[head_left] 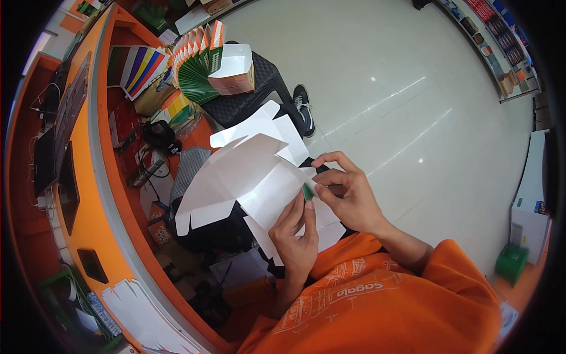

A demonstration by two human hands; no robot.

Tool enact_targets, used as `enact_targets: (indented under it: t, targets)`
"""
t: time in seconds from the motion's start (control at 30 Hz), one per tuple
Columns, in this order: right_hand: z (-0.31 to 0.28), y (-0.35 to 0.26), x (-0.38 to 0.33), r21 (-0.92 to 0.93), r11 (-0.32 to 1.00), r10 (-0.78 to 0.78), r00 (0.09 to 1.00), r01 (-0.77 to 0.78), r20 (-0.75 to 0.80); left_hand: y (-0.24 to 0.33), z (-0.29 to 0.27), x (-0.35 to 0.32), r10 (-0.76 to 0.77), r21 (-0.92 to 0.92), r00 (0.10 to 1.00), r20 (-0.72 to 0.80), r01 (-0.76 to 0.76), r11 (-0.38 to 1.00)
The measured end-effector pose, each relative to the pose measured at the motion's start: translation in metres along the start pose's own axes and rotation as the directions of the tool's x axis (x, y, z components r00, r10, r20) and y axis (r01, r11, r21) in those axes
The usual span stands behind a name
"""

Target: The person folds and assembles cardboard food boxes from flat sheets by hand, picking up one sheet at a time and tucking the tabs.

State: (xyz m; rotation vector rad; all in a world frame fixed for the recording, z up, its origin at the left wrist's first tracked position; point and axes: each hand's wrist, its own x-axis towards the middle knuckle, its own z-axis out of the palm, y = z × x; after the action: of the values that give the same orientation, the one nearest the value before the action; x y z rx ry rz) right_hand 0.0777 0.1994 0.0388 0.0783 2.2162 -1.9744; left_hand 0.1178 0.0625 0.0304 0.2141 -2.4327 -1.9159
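A white carton blank [236,177], partly folded, lies across my lap with its plain inside facing up. My left hand [298,236] pinches its near right edge between thumb and fingers, where a bit of green outer surface shows. Beside it, my right hand [354,197] grips a small flap at the same corner, thumb against it and fingers bent. More flat white carton blanks [289,133] lie beneath, sticking out on the far side and under my left hand.
A fanned row of green, orange and white folded cartons [200,71] stands on a black quilted seat [265,76] ahead. An orange counter [112,224] curves along my left, with a phone [92,265] and papers [147,312]. My shoe [302,109] rests on the glossy tiled floor.
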Motion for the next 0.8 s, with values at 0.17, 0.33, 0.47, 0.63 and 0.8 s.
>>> enact_targets:
  t: [0.17, 0.33, 0.47, 0.63, 0.8]
  targets:
    - [0.01, -0.006, -0.003, 0.2, 0.979, 0.05, 0.999, -0.047, -0.006, -0.002, -0.004, -0.001, 0.036, 0.067, 0.998, -0.045, -0.033, 0.997]
    - [0.009, 0.0, -0.002, 0.258, 0.965, 0.035, 0.999, -0.042, 0.032, 0.002, -0.013, 0.0, 0.009, -0.096, 1.0, -0.02, -0.011, 0.995]
    - [0.013, -0.003, -0.005, 0.376, 0.923, 0.086, 0.996, -0.079, -0.001, -0.007, -0.019, 0.001, -0.039, -0.14, 0.999, 0.024, 0.042, 0.989]
    - [0.017, -0.009, -0.008, 0.354, 0.934, 0.074, 0.996, -0.055, -0.041, -0.009, -0.02, 0.0, -0.118, -0.327, 0.993, 0.029, 0.121, 0.937]
    - [0.02, -0.012, -0.013, 0.312, 0.95, 0.015, 0.999, -0.003, -0.037, -0.01, -0.023, 0.0, -0.181, -0.499, 0.981, 0.064, 0.189, 0.846]
